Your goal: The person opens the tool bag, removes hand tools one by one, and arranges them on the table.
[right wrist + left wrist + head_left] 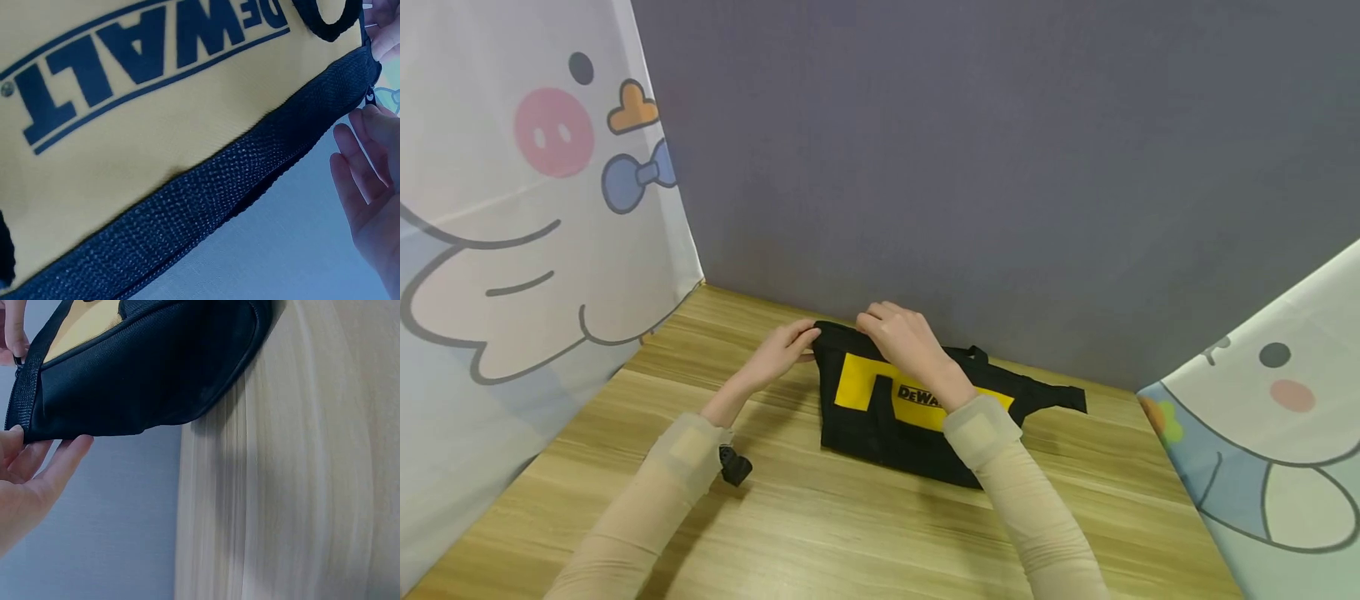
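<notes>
A black and yellow DeWalt tool bag [850, 429] stands on the table, its zipped top edge uppermost. My left hand [784, 354] pinches the bag's upper left corner between thumb and fingers; the left wrist view shows this hand [34, 490] at the end of the zip. Just right of it, my right hand [904, 337] is over the top edge. In the right wrist view, thumb and forefinger of the right hand [375, 169] pinch a small zip pull [370, 95] near that same end. The right forearm covers part of the bag's logo.
The wood-grain table [790, 533] extends in front of the bag and to both sides. Close behind the bag rises a grey panel [970, 183]. Cartoon-printed cloths [512, 283] hang at left and right. A black end tab [1067, 398] sticks out at the bag's right.
</notes>
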The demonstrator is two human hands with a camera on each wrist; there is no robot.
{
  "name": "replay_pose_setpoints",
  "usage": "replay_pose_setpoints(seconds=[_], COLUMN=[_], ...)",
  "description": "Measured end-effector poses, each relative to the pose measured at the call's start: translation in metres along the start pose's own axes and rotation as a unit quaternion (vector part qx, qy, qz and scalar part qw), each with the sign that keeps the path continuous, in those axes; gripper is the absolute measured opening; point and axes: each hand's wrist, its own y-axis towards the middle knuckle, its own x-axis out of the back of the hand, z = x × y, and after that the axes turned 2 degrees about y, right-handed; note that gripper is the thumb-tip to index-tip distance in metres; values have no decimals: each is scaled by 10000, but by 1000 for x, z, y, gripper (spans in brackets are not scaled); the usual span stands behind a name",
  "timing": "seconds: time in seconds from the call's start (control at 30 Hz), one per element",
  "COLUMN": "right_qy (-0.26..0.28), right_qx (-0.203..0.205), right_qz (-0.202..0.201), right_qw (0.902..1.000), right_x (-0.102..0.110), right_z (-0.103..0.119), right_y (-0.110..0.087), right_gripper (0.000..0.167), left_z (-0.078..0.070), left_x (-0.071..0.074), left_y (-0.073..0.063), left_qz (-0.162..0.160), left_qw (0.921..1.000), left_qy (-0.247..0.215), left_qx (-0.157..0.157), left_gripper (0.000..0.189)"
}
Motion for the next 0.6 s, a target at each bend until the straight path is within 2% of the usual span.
replay_pose_setpoints(seconds=[0.33, 0.6], right_qy=[44, 51], right_qx=[10, 205], right_qz=[124, -9], right_qw=[9999, 9998], right_x=[7, 10], right_z=[-8, -15], right_y=[-12, -20], right_gripper=[8, 6], left_z=[2, -1], left_x=[-1, 0], left_y=[2, 1], left_qz=[0, -32], left_qw=[10000, 10000], left_qy=[-35, 19], left_qx=[-26, 26], left_gripper=[28, 27])
